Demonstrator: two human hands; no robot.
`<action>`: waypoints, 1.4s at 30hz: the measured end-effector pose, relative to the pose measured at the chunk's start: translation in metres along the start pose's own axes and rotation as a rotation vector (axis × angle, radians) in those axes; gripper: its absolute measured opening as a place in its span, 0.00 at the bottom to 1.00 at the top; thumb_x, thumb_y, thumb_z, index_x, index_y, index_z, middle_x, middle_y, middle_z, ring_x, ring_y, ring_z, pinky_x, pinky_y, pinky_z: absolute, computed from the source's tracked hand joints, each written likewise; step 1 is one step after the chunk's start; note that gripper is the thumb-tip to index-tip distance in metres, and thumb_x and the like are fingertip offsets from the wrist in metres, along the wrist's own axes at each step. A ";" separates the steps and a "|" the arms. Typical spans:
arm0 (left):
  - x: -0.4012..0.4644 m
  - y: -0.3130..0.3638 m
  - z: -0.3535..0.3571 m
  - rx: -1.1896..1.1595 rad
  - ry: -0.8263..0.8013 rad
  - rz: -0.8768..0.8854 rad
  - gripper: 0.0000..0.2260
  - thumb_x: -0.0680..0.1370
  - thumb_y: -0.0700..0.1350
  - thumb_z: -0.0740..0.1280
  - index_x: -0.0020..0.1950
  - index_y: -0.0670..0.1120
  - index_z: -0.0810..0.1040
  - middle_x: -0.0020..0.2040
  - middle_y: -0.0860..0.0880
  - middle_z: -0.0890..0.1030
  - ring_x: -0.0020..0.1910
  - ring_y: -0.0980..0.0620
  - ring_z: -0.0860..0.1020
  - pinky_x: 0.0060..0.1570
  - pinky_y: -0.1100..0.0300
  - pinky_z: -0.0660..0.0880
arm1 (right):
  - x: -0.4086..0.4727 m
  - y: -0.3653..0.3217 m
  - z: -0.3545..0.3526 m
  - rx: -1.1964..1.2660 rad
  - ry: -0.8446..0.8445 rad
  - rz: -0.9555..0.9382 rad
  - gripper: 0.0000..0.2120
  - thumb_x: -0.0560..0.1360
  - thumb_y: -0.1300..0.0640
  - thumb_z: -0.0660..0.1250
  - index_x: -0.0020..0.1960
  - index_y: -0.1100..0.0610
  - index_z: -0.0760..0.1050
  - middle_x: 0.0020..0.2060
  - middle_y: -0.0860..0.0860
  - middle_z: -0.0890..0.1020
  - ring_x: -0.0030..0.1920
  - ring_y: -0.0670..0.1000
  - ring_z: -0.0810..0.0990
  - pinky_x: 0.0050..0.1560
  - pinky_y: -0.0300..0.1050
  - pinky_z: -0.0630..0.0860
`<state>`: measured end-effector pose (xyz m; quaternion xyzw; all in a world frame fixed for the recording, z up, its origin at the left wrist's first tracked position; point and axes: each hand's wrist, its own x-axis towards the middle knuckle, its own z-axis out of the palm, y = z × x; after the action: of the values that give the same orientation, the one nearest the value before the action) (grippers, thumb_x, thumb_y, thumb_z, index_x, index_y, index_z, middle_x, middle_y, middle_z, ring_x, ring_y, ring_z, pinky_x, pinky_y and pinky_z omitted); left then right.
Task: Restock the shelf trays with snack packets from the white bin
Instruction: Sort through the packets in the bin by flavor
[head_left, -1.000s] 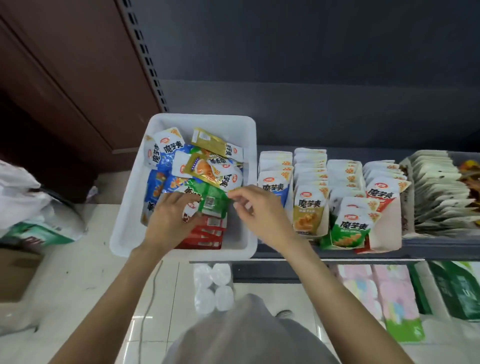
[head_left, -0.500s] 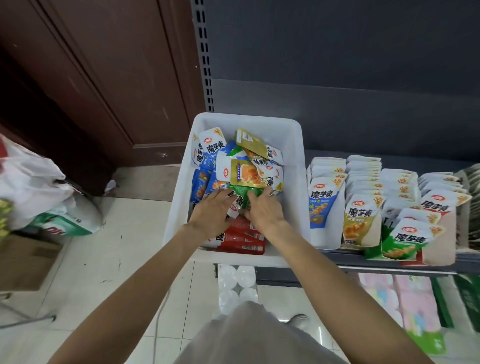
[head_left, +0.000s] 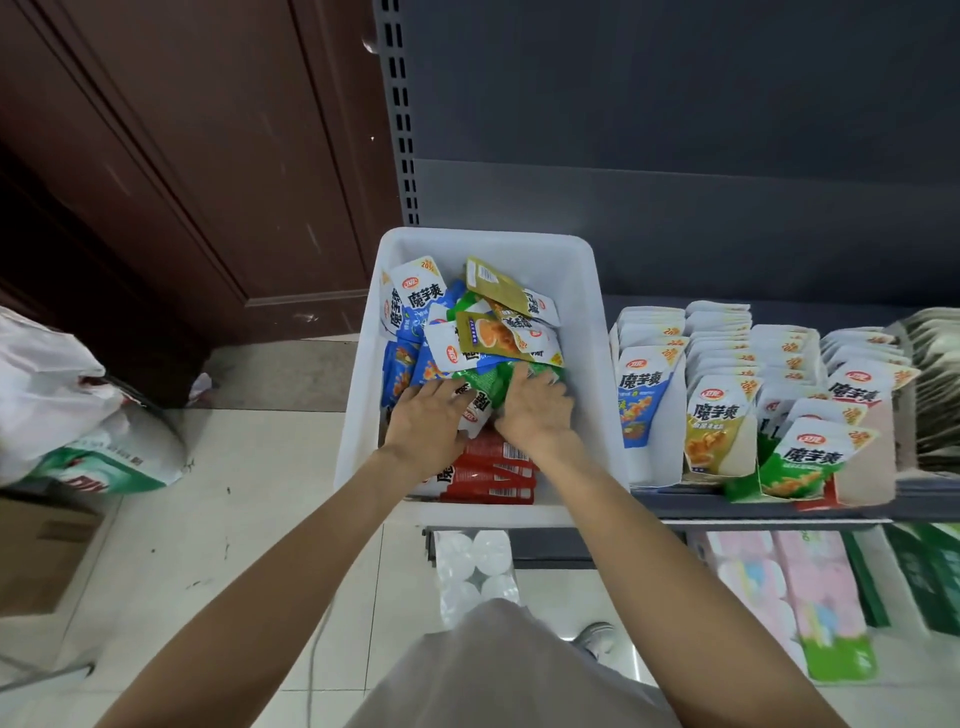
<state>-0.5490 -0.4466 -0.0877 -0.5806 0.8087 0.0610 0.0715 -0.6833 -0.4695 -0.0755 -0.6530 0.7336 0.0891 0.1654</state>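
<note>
The white bin (head_left: 592, 291) stands at the shelf's left end, holding mixed blue, olive, green and red snack packets. Both hands are inside it. My left hand (head_left: 426, 421) rests flat with spread fingers on the packets at the pile's near left. My right hand (head_left: 537, 410) lies beside it, its fingers curled down over a green packet (head_left: 488, 382); the fingertips are hidden in the pile. Red packets (head_left: 493, 473) lie under both wrists. To the right, shelf trays hold upright rows: blue (head_left: 644, 395), yellow (head_left: 717, 426), green (head_left: 810, 457) and red (head_left: 857, 389).
A tray of beige packets (head_left: 935, 374) sits at the far right. The lower shelf holds tissue rolls (head_left: 475, 571) and pink packs (head_left: 779, 577). White plastic bags (head_left: 57, 395) and a cardboard box (head_left: 41, 551) lie on the floor at left, before a brown door (head_left: 182, 182).
My right hand moved left from the bin's right edge into the bin, onto the green packet beside my left hand. My head turned left, so bin and trays sit further right.
</note>
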 end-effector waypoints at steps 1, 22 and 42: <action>0.000 0.000 0.000 -0.003 0.006 -0.005 0.26 0.78 0.54 0.61 0.74 0.52 0.60 0.74 0.51 0.61 0.72 0.50 0.60 0.70 0.50 0.58 | -0.004 0.002 -0.001 -0.051 0.021 -0.029 0.26 0.72 0.55 0.71 0.64 0.59 0.62 0.59 0.60 0.72 0.58 0.59 0.75 0.52 0.49 0.74; -0.048 0.055 -0.073 -1.892 0.356 -0.522 0.16 0.74 0.49 0.69 0.61 0.50 0.74 0.58 0.51 0.79 0.56 0.54 0.79 0.55 0.58 0.75 | -0.096 0.094 -0.047 1.753 0.048 0.063 0.08 0.79 0.64 0.60 0.54 0.63 0.76 0.52 0.61 0.80 0.49 0.52 0.81 0.43 0.41 0.80; 0.040 0.285 -0.097 -0.963 0.189 0.440 0.13 0.80 0.46 0.62 0.63 0.46 0.66 0.59 0.47 0.80 0.47 0.51 0.82 0.39 0.52 0.80 | -0.114 0.302 -0.036 0.760 0.738 0.106 0.18 0.73 0.61 0.71 0.59 0.54 0.69 0.48 0.47 0.80 0.47 0.46 0.78 0.43 0.38 0.70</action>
<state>-0.8363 -0.4105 0.0041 -0.3675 0.7947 0.3860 -0.2905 -0.9752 -0.3368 -0.0273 -0.4971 0.7555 -0.4104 0.1166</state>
